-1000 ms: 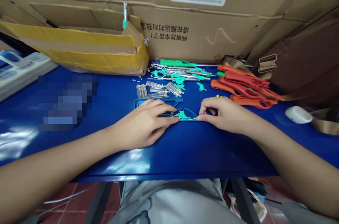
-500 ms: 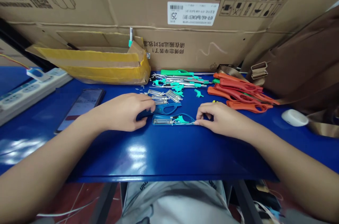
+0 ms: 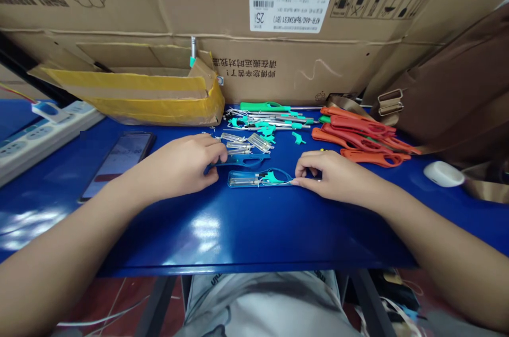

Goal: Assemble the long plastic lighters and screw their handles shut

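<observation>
My left hand (image 3: pixel 193 163) is closed on the left end of a blue lighter shell half (image 3: pixel 248 159), thumb below and fingers above. Just in front of it lies a second blue lighter shell (image 3: pixel 242 184), open side up, holding a clear fuel tank, a teal trigger (image 3: pixel 271 176) and white wires. At this shell's right end, my right hand (image 3: pixel 324 173) pinches thumb and forefinger together by the wires and the tip; a bit of metal rod shows under the fingers. Exactly what the pinch holds is partly hidden. Several clear fuel tanks (image 3: pixel 260 142) lie behind the shells.
Metal lighter rods (image 3: pixel 278 123) with teal parts are heaped at the back, beside a green lighter shell (image 3: pixel 264 107). Red and orange shells (image 3: pixel 358 135) are piled right. A yellow-taped carton (image 3: pixel 147 98), phone (image 3: pixel 119 162) and power strip (image 3: pixel 43 130) stand left; a white object (image 3: pixel 443 174) lies right.
My left fingers and thumb have closed together on the blue shell half's left end, and it has shifted slightly left. My right hand stays at the tip of the filled shell.
</observation>
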The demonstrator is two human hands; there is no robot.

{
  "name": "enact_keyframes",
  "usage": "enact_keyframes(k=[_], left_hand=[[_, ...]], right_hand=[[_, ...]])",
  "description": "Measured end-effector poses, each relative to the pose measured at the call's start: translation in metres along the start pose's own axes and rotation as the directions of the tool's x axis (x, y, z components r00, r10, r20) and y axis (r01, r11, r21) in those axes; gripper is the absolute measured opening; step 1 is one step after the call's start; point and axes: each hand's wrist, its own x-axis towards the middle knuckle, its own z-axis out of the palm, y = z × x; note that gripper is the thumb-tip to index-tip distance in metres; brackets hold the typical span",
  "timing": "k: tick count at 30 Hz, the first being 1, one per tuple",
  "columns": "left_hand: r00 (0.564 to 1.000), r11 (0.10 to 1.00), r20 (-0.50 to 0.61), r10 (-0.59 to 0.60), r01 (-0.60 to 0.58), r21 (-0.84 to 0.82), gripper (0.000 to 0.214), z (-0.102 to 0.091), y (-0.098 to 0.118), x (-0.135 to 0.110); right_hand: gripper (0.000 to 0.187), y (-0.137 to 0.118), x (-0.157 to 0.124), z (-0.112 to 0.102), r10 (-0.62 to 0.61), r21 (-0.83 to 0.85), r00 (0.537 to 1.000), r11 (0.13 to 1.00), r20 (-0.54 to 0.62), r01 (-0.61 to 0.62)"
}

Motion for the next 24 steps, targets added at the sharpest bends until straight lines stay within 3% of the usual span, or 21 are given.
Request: enact_keyframes(k=[4,7,10,12,15,17,19,21,22,24], left_hand=[[0.985,0.999,-0.17,-0.011,0.002,-0.053,0.018,-0.003,0.005,0.0],[0.958,0.975,-0.286,-0.036,-0.03,-0.222,0.014,-0.005,0.014,0.0],[0.951,0.896,-0.284,-0.121,-0.019,-0.443,0.013,0.0,0.028,0.002],[0.947,0.767,-0.232,-0.223,0.024,-0.641,0.01,0.007,0.037,0.003],[0.949,0.454,-0.06,-0.31,0.092,-0.886,0.016,0.016,0.045,0.007],[0.95,0.258,0.066,-0.306,0.149,-0.955,0.019,0.02,0.046,0.009],[0.944,0.16,0.142,-0.297,0.195,-0.968,0.021,0.021,0.045,0.01],[0.944,0.184,0.111,-0.312,0.175,-0.967,0.022,0.022,0.043,0.009],[0.946,0.25,0.053,-0.321,0.139,-0.958,0.024,0.022,0.042,0.009],[0.944,0.494,-0.122,-0.305,0.048,-0.868,0.03,0.021,0.041,0.007]], right_hand=[[0.012,-0.002,0.0,0.001,-0.044,-0.028,0.997,0.999,-0.06,0.042],[0.039,-0.008,-0.001,0.002,-0.083,-0.021,0.975,0.997,-0.207,0.08],[0.051,-0.014,-0.003,0.002,-0.203,-0.071,0.935,0.979,-0.289,0.191],[0.048,-0.016,-0.003,0.002,-0.3,-0.132,0.913,0.953,-0.278,0.273],[0.039,-0.017,-0.002,0.004,-0.36,-0.2,0.895,0.928,-0.265,0.314],[0.032,-0.015,-0.001,0.006,-0.361,-0.21,0.889,0.927,-0.281,0.31],[0.028,-0.014,0.001,0.009,-0.346,-0.163,0.883,0.937,-0.317,0.309],[0.024,-0.013,0.002,0.012,-0.317,-0.076,0.878,0.947,-0.359,0.311],[0.022,-0.013,0.003,0.014,-0.296,-0.03,0.878,0.951,-0.376,0.308],[0.019,-0.015,0.004,0.017,-0.248,0.05,0.882,0.955,-0.4,0.291]])
